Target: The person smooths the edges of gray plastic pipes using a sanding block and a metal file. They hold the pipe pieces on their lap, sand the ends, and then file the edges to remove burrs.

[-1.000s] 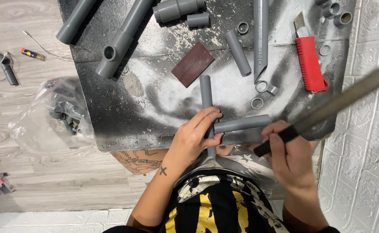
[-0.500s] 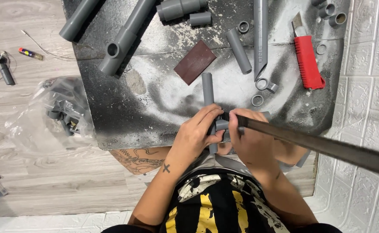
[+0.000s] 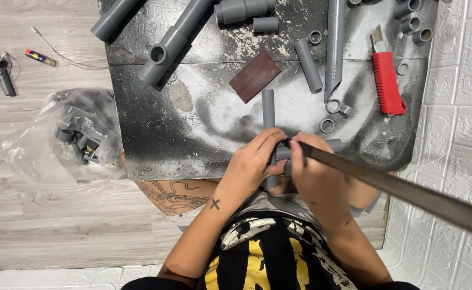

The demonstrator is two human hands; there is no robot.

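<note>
While left hand point(image 3: 255, 161) clamped the grey pipe point(image 3: 269, 110), right hand point(image 3: 314, 172) gripped the long blade point(image 3: 402, 190); cut looked unfinished.

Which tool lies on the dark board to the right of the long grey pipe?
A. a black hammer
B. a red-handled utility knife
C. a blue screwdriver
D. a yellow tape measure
B: a red-handled utility knife lies with its blade pointing away from the person, just right of the long grey pipe on the dark board.
</note>
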